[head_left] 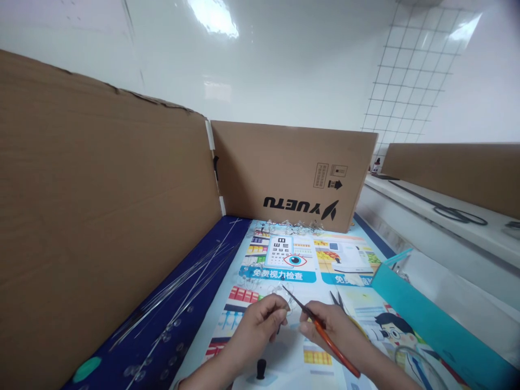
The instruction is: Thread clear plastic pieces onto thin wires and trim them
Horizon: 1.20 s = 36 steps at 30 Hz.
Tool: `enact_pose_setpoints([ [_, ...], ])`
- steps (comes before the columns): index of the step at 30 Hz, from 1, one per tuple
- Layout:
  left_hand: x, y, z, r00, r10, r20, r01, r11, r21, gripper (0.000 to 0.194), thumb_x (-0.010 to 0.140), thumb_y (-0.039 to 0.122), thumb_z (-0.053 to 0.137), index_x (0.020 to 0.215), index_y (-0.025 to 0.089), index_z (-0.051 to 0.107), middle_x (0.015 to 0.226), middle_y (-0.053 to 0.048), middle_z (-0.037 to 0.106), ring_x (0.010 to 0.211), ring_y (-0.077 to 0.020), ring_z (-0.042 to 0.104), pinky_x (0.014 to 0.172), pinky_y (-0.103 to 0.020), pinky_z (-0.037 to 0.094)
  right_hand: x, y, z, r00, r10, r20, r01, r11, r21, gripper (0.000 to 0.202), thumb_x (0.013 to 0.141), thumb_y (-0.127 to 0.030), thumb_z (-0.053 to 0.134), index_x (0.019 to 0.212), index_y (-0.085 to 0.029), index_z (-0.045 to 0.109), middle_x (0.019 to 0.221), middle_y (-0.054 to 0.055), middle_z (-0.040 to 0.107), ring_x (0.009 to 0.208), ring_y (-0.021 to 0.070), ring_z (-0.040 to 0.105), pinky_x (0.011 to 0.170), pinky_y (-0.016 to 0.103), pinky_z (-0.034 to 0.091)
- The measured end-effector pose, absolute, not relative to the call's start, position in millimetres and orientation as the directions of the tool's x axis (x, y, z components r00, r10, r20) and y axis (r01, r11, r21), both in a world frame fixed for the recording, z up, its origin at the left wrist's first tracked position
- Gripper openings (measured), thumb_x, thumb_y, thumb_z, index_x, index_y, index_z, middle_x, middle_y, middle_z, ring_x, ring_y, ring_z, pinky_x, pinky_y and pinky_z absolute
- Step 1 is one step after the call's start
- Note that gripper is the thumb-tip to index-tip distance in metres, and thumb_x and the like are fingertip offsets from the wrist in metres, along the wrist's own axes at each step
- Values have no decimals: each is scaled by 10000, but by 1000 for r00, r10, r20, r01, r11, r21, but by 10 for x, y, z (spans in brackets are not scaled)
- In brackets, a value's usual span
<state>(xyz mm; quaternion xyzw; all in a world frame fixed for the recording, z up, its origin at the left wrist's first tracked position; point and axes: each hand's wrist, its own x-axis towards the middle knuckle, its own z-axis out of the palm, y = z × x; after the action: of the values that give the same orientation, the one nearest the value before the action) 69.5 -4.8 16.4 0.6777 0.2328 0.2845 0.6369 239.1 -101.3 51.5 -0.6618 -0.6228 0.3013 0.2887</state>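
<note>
My left hand is closed in a pinch above the printed sheet, its fingertips on something small and dark that I cannot make out clearly. Facing it, my right hand is wrapped around orange-handled long-nosed pliers. Their thin dark tip points up and left, just beyond my left fingertips. Behind my right hand shows a second pointed tool with grey tips and a yellowish handle, partly hidden. Clear beads or loops lie on the sheet past my left hand.
Cardboard panels stand at the left and back. Thin wires and clear beads lie on the blue surface. A teal box with white lining sits at right. More clear pieces line the back panel.
</note>
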Motion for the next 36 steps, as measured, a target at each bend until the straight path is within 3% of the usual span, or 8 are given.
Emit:
enact_pose_setpoints([
  [8, 660, -56, 192, 724, 682, 106, -10, -143, 990, 192, 834, 308, 474, 743, 153, 541, 644, 13, 503, 471, -66, 389, 453, -183, 304, 2361, -1019, 534, 69, 997, -44, 641, -78, -763, 181, 777, -347, 514, 769, -179, 582, 571, -37, 507, 504, 91, 431, 493, 177, 355],
  [13, 651, -59, 196, 723, 681, 118, -25, -145, 989, 205, 841, 321, 467, 758, 151, 545, 668, 7, 511, 478, -68, 398, 448, -181, 313, 2315, -1026, 492, 149, 987, 63, 753, -72, -654, 197, 766, -372, 533, 746, -183, 585, 568, -32, 530, 513, 99, 446, 502, 188, 351],
  [16, 650, -57, 206, 719, 684, 120, -39, -133, 990, 194, 837, 317, 475, 772, 151, 550, 674, 8, 514, 478, -67, 399, 449, -182, 315, 2319, -1011, 475, 177, 978, 110, 744, -60, -665, 245, 797, -398, 488, 727, -180, 576, 588, -20, 552, 533, 106, 478, 516, 193, 369],
  [21, 669, -61, 222, 730, 674, 115, -86, -77, 993, 191, 835, 324, 488, 774, 151, 541, 680, 7, 529, 486, -74, 437, 487, -200, 345, 2470, -939, 487, 260, 955, 142, 675, -74, -734, 266, 826, -405, 434, 781, -175, 559, 613, -20, 556, 555, 108, 504, 536, 200, 391],
  [25, 695, -69, 222, 745, 657, 112, -135, -16, 991, 179, 823, 310, 515, 746, 149, 529, 674, 10, 533, 527, -89, 489, 555, -222, 373, 2661, -873, 419, 261, 960, 105, 698, -113, -707, 283, 810, -428, 467, 914, -185, 569, 680, -14, 585, 610, 127, 523, 579, 224, 405],
  [28, 704, -63, 221, 739, 667, 96, -143, 17, 990, 166, 816, 302, 529, 755, 149, 541, 675, 0, 559, 585, -108, 513, 608, -237, 376, 2791, -834, 313, 327, 942, 76, 782, -225, -581, 321, 785, -399, 515, 1041, -209, 548, 754, 4, 614, 674, 159, 551, 614, 251, 404],
  [33, 708, -52, 228, 693, 716, 86, -170, 46, 984, 142, 804, 286, 554, 755, 154, 571, 734, -25, 597, 725, -140, 515, 698, -253, 360, 2971, -783, 137, 365, 921, 138, 915, -327, -234, 445, 771, -296, 542, 1205, -215, 485, 1088, 92, 581, 991, 231, 525, 783, 297, 373],
  [36, 715, -53, 224, 668, 742, 59, -195, 98, 976, 120, 785, 272, 587, 762, 154, 584, 775, -26, 592, 758, -137, 501, 713, -249, 349, 3065, -761, 46, 358, 925, 126, 928, -338, -156, 443, 787, -261, 518, 1224, -208, 473, 1093, 99, 576, 1021, 221, 513, 822, 287, 353],
])
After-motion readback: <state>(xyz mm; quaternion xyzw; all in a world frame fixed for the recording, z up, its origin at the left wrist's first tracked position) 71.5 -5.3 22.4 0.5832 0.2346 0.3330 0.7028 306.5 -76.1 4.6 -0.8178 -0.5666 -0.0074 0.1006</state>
